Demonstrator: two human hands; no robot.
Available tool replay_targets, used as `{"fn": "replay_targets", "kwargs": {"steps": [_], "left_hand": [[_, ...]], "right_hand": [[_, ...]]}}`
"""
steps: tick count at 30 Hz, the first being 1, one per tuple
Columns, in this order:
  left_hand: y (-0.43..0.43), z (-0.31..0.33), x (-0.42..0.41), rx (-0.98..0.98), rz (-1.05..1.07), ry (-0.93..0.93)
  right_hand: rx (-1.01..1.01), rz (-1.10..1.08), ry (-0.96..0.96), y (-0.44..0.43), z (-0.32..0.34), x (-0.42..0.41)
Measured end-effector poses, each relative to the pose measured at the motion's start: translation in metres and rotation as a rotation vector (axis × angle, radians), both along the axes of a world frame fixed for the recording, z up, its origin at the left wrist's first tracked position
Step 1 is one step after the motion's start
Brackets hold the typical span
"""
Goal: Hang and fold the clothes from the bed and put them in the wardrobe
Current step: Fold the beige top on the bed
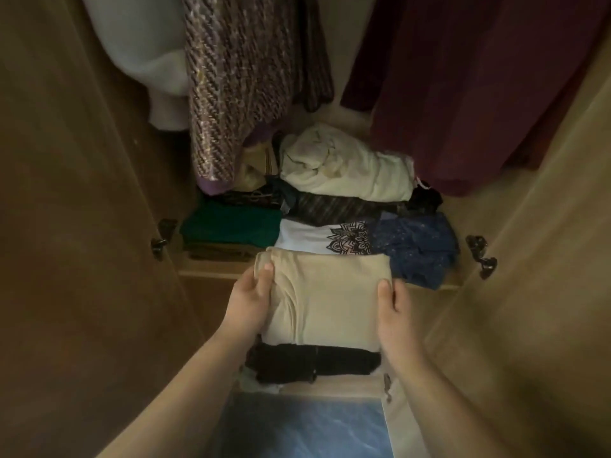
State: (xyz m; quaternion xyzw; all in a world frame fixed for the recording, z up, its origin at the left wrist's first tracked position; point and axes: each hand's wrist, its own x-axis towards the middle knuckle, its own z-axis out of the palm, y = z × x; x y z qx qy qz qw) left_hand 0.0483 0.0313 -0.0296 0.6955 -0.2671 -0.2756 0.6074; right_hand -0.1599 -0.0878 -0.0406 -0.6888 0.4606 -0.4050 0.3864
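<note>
A folded beige garment (322,302) is held flat in front of the open wardrobe, on top of a folded black garment (314,361). My left hand (249,299) grips its left edge, thumb on top. My right hand (395,305) grips its right edge the same way. Just beyond it lies the wardrobe shelf (211,271) with folded clothes: a green pile (228,226), a white printed top (317,238), a blue patterned piece (413,246) and a crumpled cream bundle (344,166).
Hanging above the shelf are a purple woven garment (231,77), a pale grey one (145,44) and a dark maroon one (479,87). Open wardrobe doors (82,226) stand at both sides, with hinges (481,256). A blue surface (304,424) lies below my arms.
</note>
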Motion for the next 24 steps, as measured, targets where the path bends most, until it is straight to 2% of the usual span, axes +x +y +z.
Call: {"fn": "replay_targets", "kwargs": {"steps": [8,13,16,18,21,24], "left_hand": [[-0.123,-0.007,0.050,0.113,0.054,-0.108],[-0.183,-0.010,0.074,0.119,0.123,-0.132],[-0.207,-0.012,0.090,0.198,0.131,-0.199],[-0.219,-0.020,0.101,0.310,0.133,-0.226],[-0.231,-0.035,0.108,0.507,0.140,-0.245],[-0.239,-0.037,0.109,0.634,0.141,-0.277]], "right_hand": [[0.022,0.010,0.094,-0.126,-0.017,0.051],[-0.049,0.015,0.144,-0.193,-0.022,0.084],[-0.053,0.048,0.174,-0.219,-0.025,0.097],[-0.081,0.054,0.311,-0.230,-0.032,0.105],[-0.009,0.075,0.643,-0.244,-0.044,0.116],[0.084,0.137,0.712,-0.254,-0.040,0.120]]}}
